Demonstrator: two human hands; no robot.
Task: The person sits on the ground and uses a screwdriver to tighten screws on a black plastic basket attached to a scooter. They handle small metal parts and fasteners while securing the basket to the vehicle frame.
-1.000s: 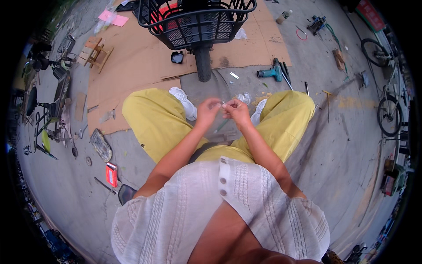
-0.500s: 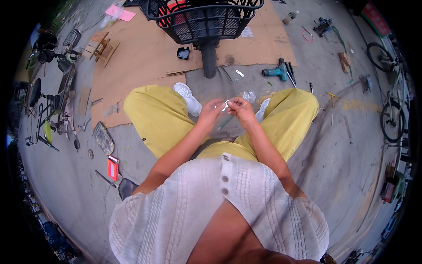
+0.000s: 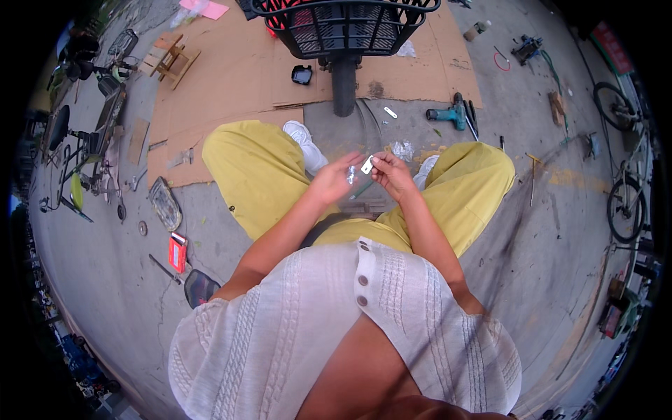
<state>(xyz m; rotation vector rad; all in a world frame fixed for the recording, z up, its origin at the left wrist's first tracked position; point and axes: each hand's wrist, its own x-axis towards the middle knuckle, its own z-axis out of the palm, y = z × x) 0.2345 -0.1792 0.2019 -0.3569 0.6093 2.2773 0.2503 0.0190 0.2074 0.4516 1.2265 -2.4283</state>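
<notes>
Between my knees, my right hand (image 3: 395, 176) pinches a small flat metal plate (image 3: 367, 165) with a hole in it, thumb and fingers at its right end. My left hand (image 3: 334, 182) is just left of the plate, its fingers fairly straight and slightly blurred. Against its inner side rests a small shiny metal piece (image 3: 351, 175), perhaps a bolt, though too small to be sure. Beyond the hands, a crumpled clear plastic bag (image 3: 402, 150) lies on the ground. A similar small pale plate (image 3: 390, 113) lies farther off.
A front wheel (image 3: 343, 87) with a black basket (image 3: 346, 31) above it stands ahead on cardboard (image 3: 231, 84). To the right lie a teal cordless drill (image 3: 451, 113) and a T-handled tool (image 3: 533, 171). A red box (image 3: 178, 252) and a stained tray (image 3: 165, 203) are on the left.
My hands have drawn slightly apart. The plate in my right hand now shows its flat face, and the shiny piece at my left hand has come into sight. The view has shifted a little.
</notes>
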